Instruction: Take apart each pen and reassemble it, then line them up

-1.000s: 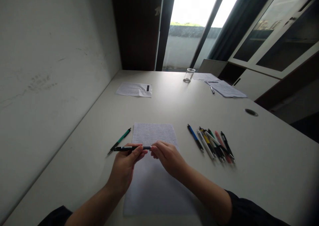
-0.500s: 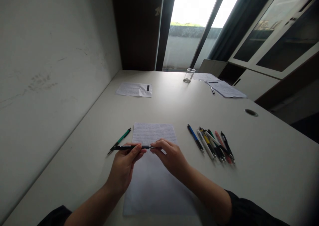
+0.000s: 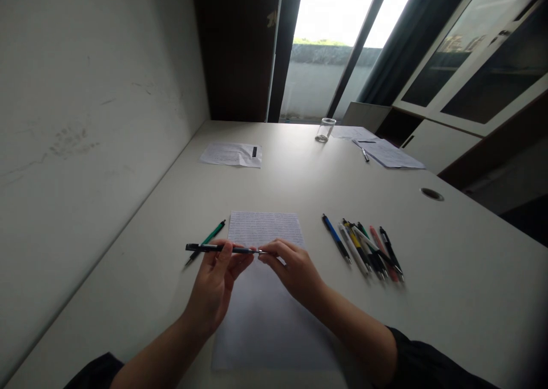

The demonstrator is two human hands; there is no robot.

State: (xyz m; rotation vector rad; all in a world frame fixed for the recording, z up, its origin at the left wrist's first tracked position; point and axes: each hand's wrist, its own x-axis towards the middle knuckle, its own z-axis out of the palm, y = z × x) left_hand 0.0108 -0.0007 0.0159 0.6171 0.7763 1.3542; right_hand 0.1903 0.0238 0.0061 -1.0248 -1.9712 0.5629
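Note:
A black pen [image 3: 216, 248] lies nearly level across my left hand [image 3: 214, 289], its thumb and fingers closed round the barrel. At the pen's right end, the fingertips of my right hand [image 3: 293, 266] pinch the small silver tip [image 3: 260, 252]. Whether that tip is still joined to the barrel, I cannot tell. Under both hands lies a sheet of paper [image 3: 261, 320], with lines of writing along its far part. A green pen [image 3: 213, 235] rests on the table just beyond my left hand, partly behind the black pen.
To the right lie a blue pen [image 3: 336, 237] and a loose pile of several pens [image 3: 370, 249]. Farther back on the white table [image 3: 282, 189] are a creased sheet [image 3: 231, 154], a glass [image 3: 325, 130] and more papers [image 3: 391, 153]. A wall [image 3: 107, 166] borders the left side.
The black pen has shifted slightly left and its left end has risen a little. My left thumb has moved left along the barrel. My right hand has stayed almost still.

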